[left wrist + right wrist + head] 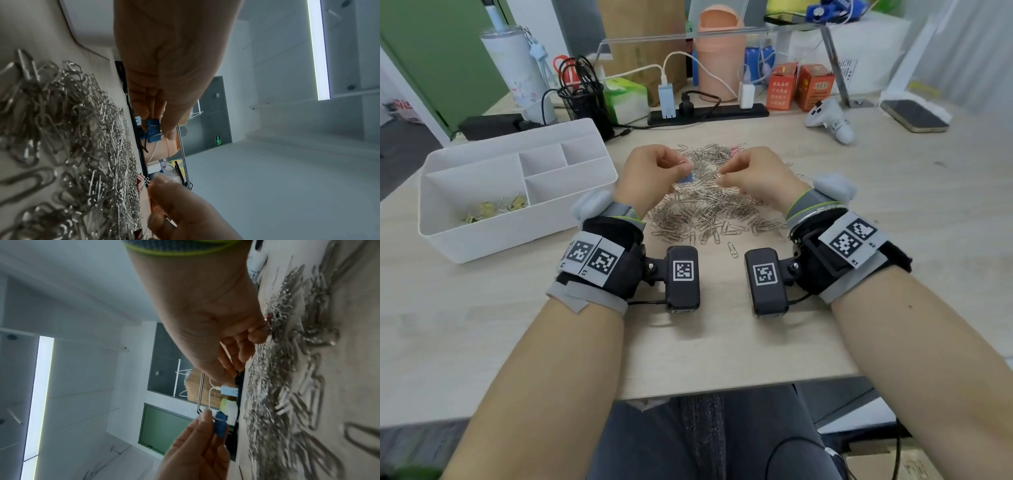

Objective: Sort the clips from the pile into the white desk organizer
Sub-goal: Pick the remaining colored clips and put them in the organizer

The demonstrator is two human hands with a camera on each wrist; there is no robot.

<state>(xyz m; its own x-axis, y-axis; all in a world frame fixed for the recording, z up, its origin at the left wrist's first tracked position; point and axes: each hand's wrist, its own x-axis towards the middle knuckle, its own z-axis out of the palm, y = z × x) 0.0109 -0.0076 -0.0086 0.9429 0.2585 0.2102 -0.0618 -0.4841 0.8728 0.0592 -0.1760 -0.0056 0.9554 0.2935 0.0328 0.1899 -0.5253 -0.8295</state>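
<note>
Above the pile of paper clips (709,198) on the table (722,342), the left hand (654,178) pinches a blue binder clip (153,130), the white desk organizer (517,192) lying to its left, nearer than to the right hand (753,178), whose curled fingers pinch something too small to identify.

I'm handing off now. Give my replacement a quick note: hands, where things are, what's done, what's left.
Left hand pinches a blue binder clip above the pile.
Right hand pinches something small over the pile; what it is cannot be told.
White desk organizer sits left of the pile; only gold clips lie in its front-left compartment.
Left: nearly the whole pile.
</note>
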